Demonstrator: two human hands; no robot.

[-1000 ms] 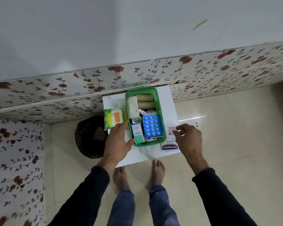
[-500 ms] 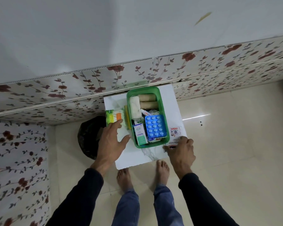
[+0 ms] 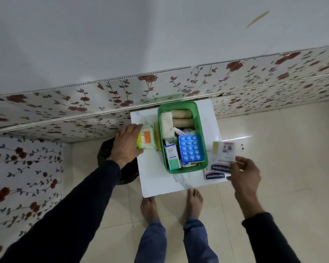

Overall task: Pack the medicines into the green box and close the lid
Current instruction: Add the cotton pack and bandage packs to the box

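Observation:
The open green box [image 3: 199, 116] stands on a small white table [image 3: 156, 177] and holds bandage rolls, a blue blister pack [image 3: 190, 148], a white and green carton and a tube. My left hand [image 3: 126, 143] grips a green and orange packet [image 3: 147, 139] lying just left of the box. My right hand [image 3: 244, 174] holds a Hansaplast plaster pack [image 3: 223, 158] lifted above the table's right edge. A second Hansaplast pack [image 3: 215, 176] lies flat at the front right corner. No lid is visible.
A dark round bin [image 3: 106, 149] sits on the floor left of the table, under my left arm. A floral-papered ledge [image 3: 179, 86] runs behind the table. My bare feet [image 3: 171, 204] stand on beige tiles at the table's front edge.
My left hand moved away from the box's front corner and closed on the green and orange packet. My right hand picked a Hansaplast pack off the table's front right corner and raised it.

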